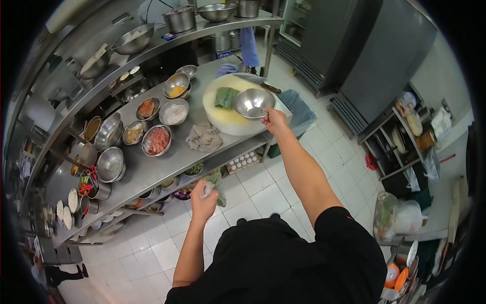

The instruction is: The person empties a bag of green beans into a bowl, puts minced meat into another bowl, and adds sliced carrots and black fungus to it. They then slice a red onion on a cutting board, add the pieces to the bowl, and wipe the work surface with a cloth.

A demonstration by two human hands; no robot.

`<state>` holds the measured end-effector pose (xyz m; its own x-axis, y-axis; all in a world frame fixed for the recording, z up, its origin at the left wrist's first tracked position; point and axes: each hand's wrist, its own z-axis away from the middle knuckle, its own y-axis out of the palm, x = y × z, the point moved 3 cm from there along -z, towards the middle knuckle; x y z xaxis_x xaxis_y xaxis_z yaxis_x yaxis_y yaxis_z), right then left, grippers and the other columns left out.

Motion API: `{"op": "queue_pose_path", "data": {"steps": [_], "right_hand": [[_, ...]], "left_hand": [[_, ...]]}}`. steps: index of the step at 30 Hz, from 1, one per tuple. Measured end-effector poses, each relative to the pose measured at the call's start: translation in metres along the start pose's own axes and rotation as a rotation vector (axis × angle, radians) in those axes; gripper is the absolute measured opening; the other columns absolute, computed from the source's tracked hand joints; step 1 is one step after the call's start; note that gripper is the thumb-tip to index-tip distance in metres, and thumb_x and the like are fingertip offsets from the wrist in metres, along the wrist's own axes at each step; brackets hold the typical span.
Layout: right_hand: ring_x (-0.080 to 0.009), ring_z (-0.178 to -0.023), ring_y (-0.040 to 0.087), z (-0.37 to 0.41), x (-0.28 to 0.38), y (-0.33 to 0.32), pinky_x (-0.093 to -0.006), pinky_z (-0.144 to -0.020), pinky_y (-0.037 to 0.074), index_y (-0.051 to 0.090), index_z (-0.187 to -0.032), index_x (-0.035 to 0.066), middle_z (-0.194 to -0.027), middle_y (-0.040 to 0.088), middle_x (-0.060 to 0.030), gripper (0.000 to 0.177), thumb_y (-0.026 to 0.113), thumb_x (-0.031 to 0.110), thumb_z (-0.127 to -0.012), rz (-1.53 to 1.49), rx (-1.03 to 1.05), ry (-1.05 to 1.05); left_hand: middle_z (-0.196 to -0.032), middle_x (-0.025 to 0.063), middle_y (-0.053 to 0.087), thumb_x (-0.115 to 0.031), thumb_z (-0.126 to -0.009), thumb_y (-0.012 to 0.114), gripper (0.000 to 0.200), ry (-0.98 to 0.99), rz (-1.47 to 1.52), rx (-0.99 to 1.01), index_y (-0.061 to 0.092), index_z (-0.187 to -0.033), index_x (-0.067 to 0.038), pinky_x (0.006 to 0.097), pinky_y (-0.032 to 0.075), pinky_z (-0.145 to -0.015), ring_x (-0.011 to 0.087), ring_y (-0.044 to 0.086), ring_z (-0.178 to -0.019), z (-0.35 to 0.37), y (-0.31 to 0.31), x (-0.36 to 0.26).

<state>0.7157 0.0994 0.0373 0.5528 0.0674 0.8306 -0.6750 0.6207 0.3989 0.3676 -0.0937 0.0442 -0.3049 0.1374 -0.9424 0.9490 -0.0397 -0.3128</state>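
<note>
My right hand (275, 121) grips the rim of a shiny metal bowl (254, 101), its fingers partly hidden by the hand itself. The bowl is over a thick round cutting board (215, 114), beside a green leafy bundle (226, 97). In my left hand (203, 201), held low in front of the counter, is a crumpled clear plastic bag (216, 187) with something green in or behind it. A dark-handled knife (271, 87) lies at the board's far edge. A crumpled beige cloth (204, 137) sits on the counter, left of the board.
On the steel counter (186, 152) stand several metal bowls, one with ground meat (157, 141), another with white food (175, 113). Red-handled scissors (86, 188) stand at the left. An egg tray (243, 162) is on the lower shelf. A bin with a bag (302, 109) adjoins the counter's right end.
</note>
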Motion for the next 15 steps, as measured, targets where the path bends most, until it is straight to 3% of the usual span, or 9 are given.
{"op": "queue_pose_path", "data": {"steps": [2, 4, 6, 7, 8, 10, 11, 13, 15], "right_hand": [[-0.0171, -0.056, 0.051, -0.011, 0.003, 0.014, -0.0336, -0.049, 0.049, 0.054, -0.082, 0.001, -0.071, 0.052, -0.0086, 0.015, 0.066, 0.009, -0.087, 0.054, -0.038, 0.016], [-0.0152, -0.055, 0.05, 0.005, 0.005, 0.003, -0.0275, -0.049, 0.046, 0.057, -0.087, 0.005, -0.072, 0.053, -0.0062, 0.016, 0.063, 0.019, -0.091, 0.121, -0.141, -0.055], [-0.0138, -0.059, 0.051, 0.014, -0.024, -0.024, -0.026, -0.051, 0.044, 0.059, -0.094, 0.009, -0.074, 0.055, -0.0023, 0.021, 0.06, 0.029, -0.094, 0.307, 0.052, -0.316], [-0.0136, -0.061, 0.055, 0.031, -0.054, -0.032, -0.0271, -0.051, 0.044, 0.06, -0.097, 0.01, -0.078, 0.06, -0.0019, 0.03, 0.059, 0.04, -0.095, 0.186, 0.127, -0.222], [-0.0149, -0.064, 0.06, 0.051, -0.078, -0.036, -0.0303, -0.051, 0.047, 0.059, -0.105, 0.008, -0.084, 0.065, -0.0068, 0.042, 0.056, 0.049, -0.095, 0.133, 0.427, 0.05], [-0.017, -0.062, 0.063, 0.159, -0.024, 0.001, -0.0325, -0.049, 0.05, 0.057, -0.117, 0.008, -0.089, 0.068, -0.0097, 0.05, 0.053, 0.053, -0.096, -0.251, 0.694, 0.689], [-0.017, -0.062, 0.063, 0.141, -0.018, -0.005, -0.0325, -0.049, 0.05, 0.057, -0.117, 0.008, -0.089, 0.068, -0.0097, 0.05, 0.053, 0.053, -0.096, -0.243, 0.705, 0.689], [-0.0191, -0.059, 0.066, 0.104, 0.005, -0.018, -0.0284, -0.043, 0.051, 0.048, -0.135, 0.007, -0.095, 0.068, -0.0089, 0.061, 0.054, 0.052, -0.095, -0.255, 0.976, 0.602], [-0.0188, -0.05, 0.063, 0.051, 0.057, -0.021, -0.0277, -0.036, 0.047, 0.049, -0.135, 0.008, -0.095, 0.069, -0.0091, 0.055, 0.057, 0.046, -0.096, 0.093, 0.768, 0.334]], "left_hand": [[-0.072, -0.0023, 0.049, -0.001, -0.076, 0.062, 0.012, -0.006, 0.259, -0.046, 0.052, -0.082, -0.004, 0.0258, 0.038, -0.058, 0.0077, 0.044, -0.065, -0.019, 0.006, -0.037], [-0.075, -0.004, 0.049, 0.002, -0.08, 0.061, 0.014, 0.018, 0.306, -0.043, 0.051, -0.086, -0.006, 0.0238, 0.038, -0.058, 0.0052, 0.044, -0.067, -0.037, 0.013, -0.06], [-0.076, -0.004, 0.049, 0.001, -0.083, 0.062, 0.014, -0.053, 0.587, -0.043, 0.051, -0.088, -0.006, 0.022, 0.037, -0.059, 0.0035, 0.045, -0.069, -0.055, 0.028, -0.089], [-0.078, -0.004, 0.049, 0.001, -0.085, 0.062, 0.015, -0.03, 0.588, -0.024, 0.05, -0.09, -0.007, 0.0206, 0.037, -0.059, 0.0026, 0.045, -0.07, -0.066, 0.038, -0.102], [-0.078, -0.004, 0.049, 0.001, -0.085, 0.062, 0.015, -0.025, 0.592, -0.036, 0.05, -0.09, -0.007, 0.0206, 0.037, -0.059, 0.0026, 0.045, -0.07, -0.078, 0.049, -0.111], [-0.08, -0.0038, 0.049, 0.002, -0.084, 0.061, 0.016, -0.015, 0.7, 0.05, 0.05, -0.092, -0.007, 0.021, 0.038, -0.059, 0.0029, 0.045, -0.07, -0.1, 0.077, -0.127], [-0.081, -0.0038, 0.049, 0.003, -0.085, 0.06, 0.019, 0.001, 0.714, 0.111, 0.05, -0.096, -0.007, 0.0208, 0.038, -0.059, 0.0029, 0.045, -0.069, -0.112, 0.09, -0.127], [-0.081, -0.0036, 0.049, 0.003, -0.085, 0.06, 0.02, 0.064, 0.685, 0.099, 0.05, -0.097, -0.008, 0.0204, 0.037, -0.059, 0.0029, 0.045, -0.069, -0.136, 0.101, -0.138], [-0.076, -0.0052, 0.047, 0.001, -0.084, 0.063, 0.027, 0.25, 0.514, 0.117, 0.051, -0.108, -0.007, 0.0198, 0.036, -0.058, 0.0032, 0.044, -0.066, -0.163, 0.099, -0.152]]}}
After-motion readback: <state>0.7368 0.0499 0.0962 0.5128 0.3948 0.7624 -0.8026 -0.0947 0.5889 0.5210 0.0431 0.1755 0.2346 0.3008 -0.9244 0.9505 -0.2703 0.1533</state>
